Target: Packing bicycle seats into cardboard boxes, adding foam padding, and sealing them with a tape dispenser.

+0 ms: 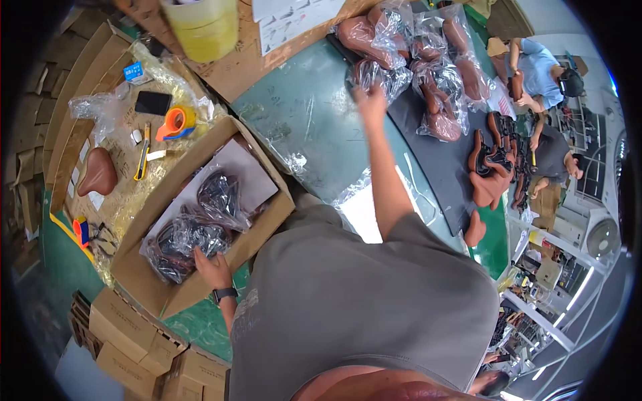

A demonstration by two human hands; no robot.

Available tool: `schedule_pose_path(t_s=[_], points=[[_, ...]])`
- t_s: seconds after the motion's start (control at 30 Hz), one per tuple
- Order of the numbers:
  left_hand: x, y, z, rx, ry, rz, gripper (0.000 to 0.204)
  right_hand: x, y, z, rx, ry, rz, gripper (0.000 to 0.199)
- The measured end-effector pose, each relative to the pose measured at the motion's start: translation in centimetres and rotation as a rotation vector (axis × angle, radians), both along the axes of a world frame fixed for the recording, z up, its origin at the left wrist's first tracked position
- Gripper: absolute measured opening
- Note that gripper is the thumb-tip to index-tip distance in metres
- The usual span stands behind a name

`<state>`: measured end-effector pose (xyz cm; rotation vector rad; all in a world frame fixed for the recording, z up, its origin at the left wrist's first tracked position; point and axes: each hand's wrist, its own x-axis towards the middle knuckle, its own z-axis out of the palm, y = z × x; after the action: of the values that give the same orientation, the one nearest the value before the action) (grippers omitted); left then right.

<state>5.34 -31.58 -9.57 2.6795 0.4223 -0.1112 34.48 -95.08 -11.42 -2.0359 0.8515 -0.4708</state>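
My left hand (212, 269) is inside an open cardboard box (277, 212), fingers stretched out against bicycle saddles in clear plastic bags (194, 237). These saddles lie with dark undersides showing, over a grey-white sheet (249, 170). Across the green table, my right hand (371, 101) reaches to the near edge of a bagged brown saddle (382, 75). Its fingers are blurred and partly against the plastic, so their grip is unclear. More bagged brown saddles (441, 123) are heaped beside and beyond that hand.
Left of the box, a bench holds a bare brown saddle (98, 172), a tape dispenser (177, 122), a yellow cutter (142, 152) and a phone (153, 103). Unwrapped saddles (491, 167) lie at the right. A yellow bucket (200, 30) stands far left; people work beyond.
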Motion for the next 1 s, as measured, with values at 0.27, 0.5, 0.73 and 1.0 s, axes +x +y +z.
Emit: schedule_pose_path(t_s=[0.27, 0.5, 0.73, 1.0], points=[[5.9, -13.3, 3.0, -0.052, -0.023, -0.210, 0.078, 4.0, -27.1, -20.0, 0.709, -0.109, -0.456, 0.083], [0.5, -11.9, 5.5, 0.046, 0.070, -0.011, 0.073, -9.6, 0.0, -7.2, 1.298, -0.060, -0.014, 0.050], [1.0, -4.9, 3.8, -0.071, 0.023, -0.057, 0.064, -10.8, 24.6, 11.1, 0.578, 0.251, 0.925, 0.064], [0.1, 9.3, 2.2, -0.182, -0.157, 0.045, 0.055, -9.1, 39.4, -6.0, -0.564, 0.661, 0.933, 0.071]])
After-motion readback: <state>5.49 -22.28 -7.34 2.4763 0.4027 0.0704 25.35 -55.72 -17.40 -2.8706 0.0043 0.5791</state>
